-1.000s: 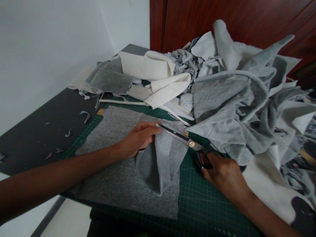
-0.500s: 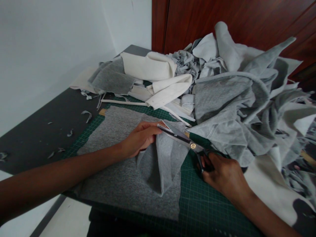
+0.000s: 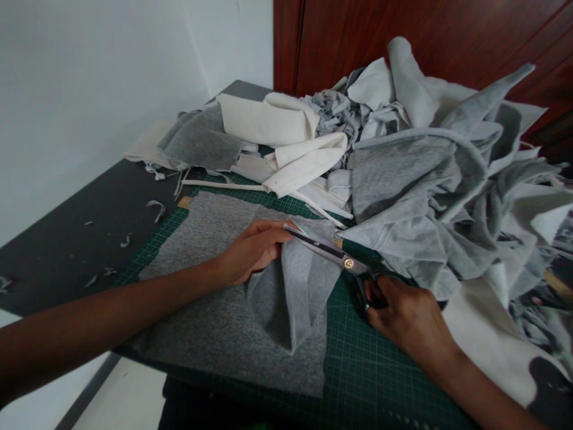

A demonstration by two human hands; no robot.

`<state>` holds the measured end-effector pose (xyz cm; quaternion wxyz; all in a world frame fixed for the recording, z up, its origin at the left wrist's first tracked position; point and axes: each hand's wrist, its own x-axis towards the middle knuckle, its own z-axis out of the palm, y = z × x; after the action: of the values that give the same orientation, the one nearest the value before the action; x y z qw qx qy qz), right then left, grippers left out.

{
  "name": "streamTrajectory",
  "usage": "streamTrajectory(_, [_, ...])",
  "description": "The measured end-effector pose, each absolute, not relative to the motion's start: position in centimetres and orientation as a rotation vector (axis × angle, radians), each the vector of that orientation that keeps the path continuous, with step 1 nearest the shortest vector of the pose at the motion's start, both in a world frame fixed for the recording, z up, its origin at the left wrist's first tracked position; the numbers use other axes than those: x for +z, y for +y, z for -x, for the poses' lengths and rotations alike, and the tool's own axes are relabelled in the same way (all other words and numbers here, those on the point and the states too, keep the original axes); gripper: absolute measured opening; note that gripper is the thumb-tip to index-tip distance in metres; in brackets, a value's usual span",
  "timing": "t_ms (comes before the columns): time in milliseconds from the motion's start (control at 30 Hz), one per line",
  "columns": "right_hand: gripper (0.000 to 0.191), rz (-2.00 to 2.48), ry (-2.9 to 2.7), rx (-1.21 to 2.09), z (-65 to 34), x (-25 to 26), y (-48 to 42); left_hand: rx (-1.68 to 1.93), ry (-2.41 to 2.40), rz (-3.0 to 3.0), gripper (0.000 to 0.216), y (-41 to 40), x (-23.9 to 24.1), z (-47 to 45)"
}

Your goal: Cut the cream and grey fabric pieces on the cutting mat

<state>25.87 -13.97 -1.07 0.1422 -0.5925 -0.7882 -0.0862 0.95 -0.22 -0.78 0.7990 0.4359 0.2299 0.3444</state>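
Observation:
A pair of black-handled scissors (image 3: 329, 252) sits in my right hand (image 3: 405, 313), fingers through the handle loops. Its blades point left, slightly parted, with the tips at the fingertips of my left hand (image 3: 255, 248). That hand is closed, pinching a raised fold of grey fabric (image 3: 296, 292) between thumb and fingers. The folded part hangs down toward me over a flat grey fabric piece (image 3: 224, 340). Beneath lies a green cutting mat (image 3: 385, 370) with a printed grid. Where exactly the blades meet the cloth is partly hidden by my left fingers.
A large heap of grey fabric (image 3: 412, 179) fills the right and back of the table. Folded cream fabric (image 3: 268, 122) lies behind the mat. Small scraps (image 3: 156, 210) are scattered on the dark tabletop (image 3: 111, 221) at left. A white wall (image 3: 111, 71) and wooden panel (image 3: 380, 30) stand behind.
The scissor blades have come slightly closer together at the tips. Both hands stay in nearly the same place, and the view has shifted very slightly.

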Motion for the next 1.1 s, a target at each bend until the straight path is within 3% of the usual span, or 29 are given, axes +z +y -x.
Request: streamTrajectory(1100, [0.007, 1.74, -2.267, -0.256, -25.64, -0.86, -13.79, 0.721, 0.503, -0.907, 0.011, 0.12, -1.07, -0.99])
